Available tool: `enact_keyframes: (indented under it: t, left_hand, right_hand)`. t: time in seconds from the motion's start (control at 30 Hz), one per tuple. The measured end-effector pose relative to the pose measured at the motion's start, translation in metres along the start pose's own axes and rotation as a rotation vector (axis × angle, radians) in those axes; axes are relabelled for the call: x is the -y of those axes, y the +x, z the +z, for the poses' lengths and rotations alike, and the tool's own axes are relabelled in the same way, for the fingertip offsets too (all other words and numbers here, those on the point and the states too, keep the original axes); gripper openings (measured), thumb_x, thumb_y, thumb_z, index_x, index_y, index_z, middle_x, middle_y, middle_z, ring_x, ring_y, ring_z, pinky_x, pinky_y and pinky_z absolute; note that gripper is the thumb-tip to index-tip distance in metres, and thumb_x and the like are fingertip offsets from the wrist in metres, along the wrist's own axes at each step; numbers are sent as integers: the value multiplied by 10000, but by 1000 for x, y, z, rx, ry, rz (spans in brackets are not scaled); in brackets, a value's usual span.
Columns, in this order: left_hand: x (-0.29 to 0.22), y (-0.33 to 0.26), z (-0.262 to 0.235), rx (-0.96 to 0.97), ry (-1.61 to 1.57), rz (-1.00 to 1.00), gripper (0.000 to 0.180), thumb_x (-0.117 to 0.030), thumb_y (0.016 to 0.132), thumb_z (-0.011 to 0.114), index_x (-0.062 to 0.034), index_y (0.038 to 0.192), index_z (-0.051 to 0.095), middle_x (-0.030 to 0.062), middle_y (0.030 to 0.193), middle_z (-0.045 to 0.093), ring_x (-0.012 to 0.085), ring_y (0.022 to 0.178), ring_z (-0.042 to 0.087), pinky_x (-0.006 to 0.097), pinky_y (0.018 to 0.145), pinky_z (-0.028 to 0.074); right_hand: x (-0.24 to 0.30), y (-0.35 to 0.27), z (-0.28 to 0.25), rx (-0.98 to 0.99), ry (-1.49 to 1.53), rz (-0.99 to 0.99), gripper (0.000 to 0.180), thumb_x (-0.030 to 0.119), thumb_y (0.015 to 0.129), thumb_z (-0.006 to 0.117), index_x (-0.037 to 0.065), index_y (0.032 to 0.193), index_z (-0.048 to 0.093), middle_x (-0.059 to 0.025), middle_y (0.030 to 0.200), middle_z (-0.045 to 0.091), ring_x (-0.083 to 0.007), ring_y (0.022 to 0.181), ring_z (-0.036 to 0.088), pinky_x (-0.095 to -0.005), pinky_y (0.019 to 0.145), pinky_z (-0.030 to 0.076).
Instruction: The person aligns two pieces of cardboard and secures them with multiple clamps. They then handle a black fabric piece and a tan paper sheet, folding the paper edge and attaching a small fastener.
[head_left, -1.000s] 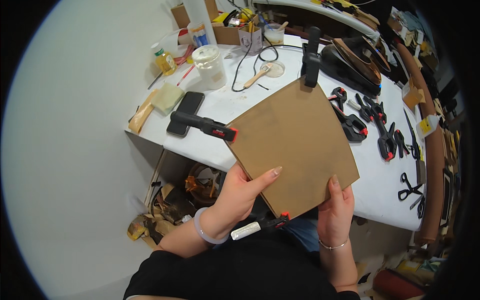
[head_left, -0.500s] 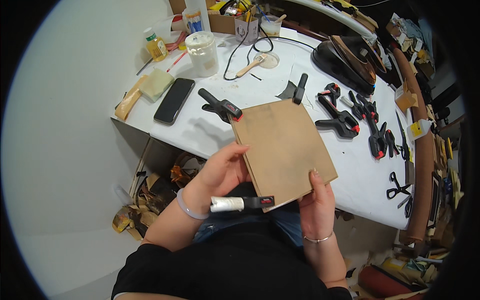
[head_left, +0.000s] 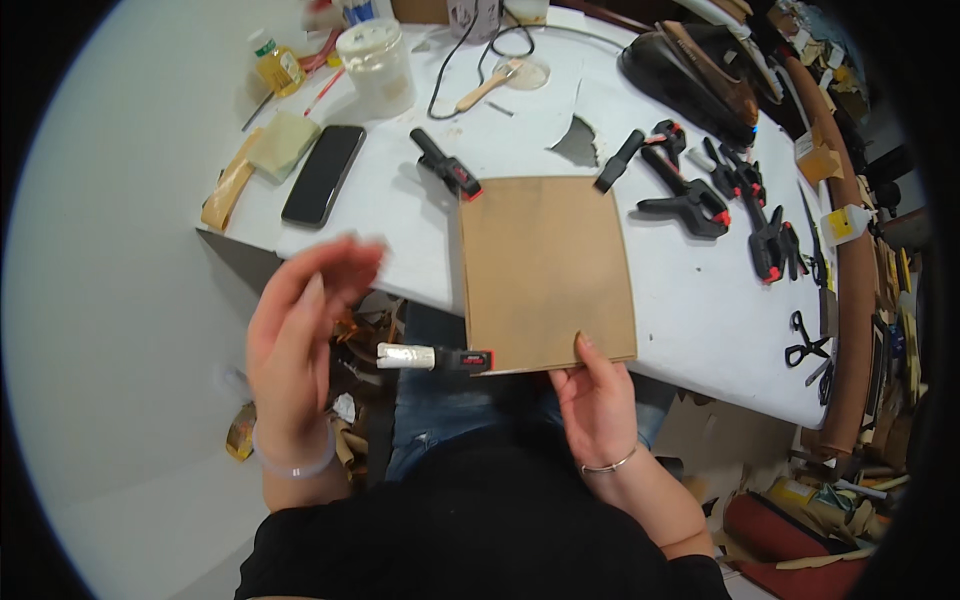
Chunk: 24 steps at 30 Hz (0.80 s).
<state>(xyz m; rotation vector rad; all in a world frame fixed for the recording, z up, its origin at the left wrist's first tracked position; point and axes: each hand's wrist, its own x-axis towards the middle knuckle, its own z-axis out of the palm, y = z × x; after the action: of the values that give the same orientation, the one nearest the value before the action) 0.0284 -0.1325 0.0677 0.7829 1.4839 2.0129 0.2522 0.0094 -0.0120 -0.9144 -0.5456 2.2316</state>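
Observation:
A flat, square brown board (head_left: 548, 272), seemingly of stacked layers, is held at the table's near edge. My right hand (head_left: 600, 405) grips its lower right edge, thumb on top and fingers underneath. Three spring clamps bite its other corners: a black clamp (head_left: 446, 165) at the upper left, another clamp (head_left: 621, 160) at the upper right, and a clamp with a silvery wrapped handle (head_left: 436, 358) at the lower left. My left hand (head_left: 298, 345) is raised left of the board, apart from it and holding nothing, its fingers stretched out and slightly blurred.
On the white table (head_left: 560, 110) stand a phone (head_left: 324, 175), a white tub (head_left: 376, 70), a glue bottle (head_left: 277, 65) and a brush (head_left: 488, 86). Several loose clamps (head_left: 690, 195) lie at right, near scissors (head_left: 803, 340) and a dark iron-like appliance (head_left: 685, 85).
My left hand has let go of the board and moved away left. The board has turned to sit squarer and shifted slightly left, still in my right hand. The view has shifted somewhat.

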Motion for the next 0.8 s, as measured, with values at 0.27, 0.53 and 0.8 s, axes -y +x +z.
enact_keyframes:
  t: [0.27,0.53,0.8]
  left_hand:
    - [9,-51,85,1093,-960,27,324,-37,1078,417,74,1303,622,215,1356,597,371,1209,589,410,1043,472]
    - [-7,-63,81,868,-1200,-205,302,-149,1080,529,62,1270,631,232,1342,577,358,1193,598,428,1055,462]
    - [-6,-3,9,595,1110,98,769,-174,676,923,5,1338,576,177,1440,556,359,1326,536,502,1149,401]
  right_hand:
    - [-2,-2,-1,-63,-90,48,360,224,1040,601,55,1355,556,-58,1343,633,-202,1248,601,-395,1070,500]
    - [0,0,4,-97,-101,52,311,217,1075,575,31,1324,575,-70,1290,663,-196,1182,652,-365,1037,542]
    - [1,1,3,-14,-60,31,290,214,1085,556,20,1294,602,-81,1283,680,-200,1176,665,-367,1030,550]
